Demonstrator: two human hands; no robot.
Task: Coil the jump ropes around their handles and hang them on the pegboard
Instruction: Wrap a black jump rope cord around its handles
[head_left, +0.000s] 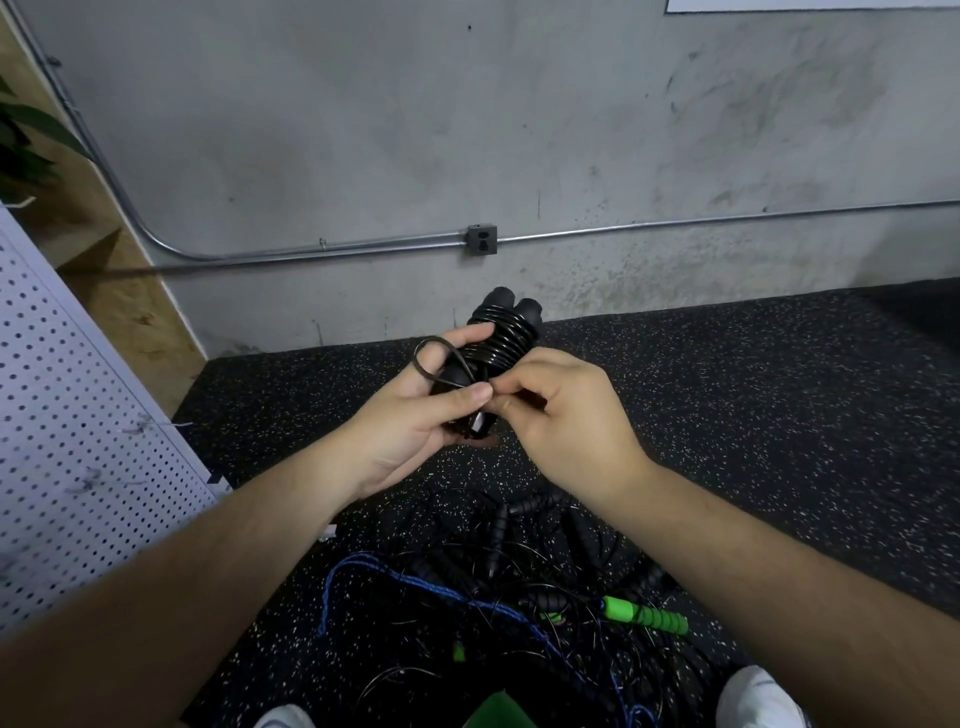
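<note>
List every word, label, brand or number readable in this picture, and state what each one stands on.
None: no text can be read anywhere in this view.
The coiled black jump rope in the hands: no marking shows.
The green handle on the floor: plain.
The outlet box on the wall: no lettering shows.
The white panel at the top edge: only a blank strip is in view.
The pegboard: holes only.

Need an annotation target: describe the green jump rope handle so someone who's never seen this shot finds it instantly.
Start at the dark speckled floor, then the tangled pile of ropes low in frame. At the pile's right edge, beside the right forearm, lies the green handle: the only bright green ribbed grip among black handles and a blue cord.
</note>
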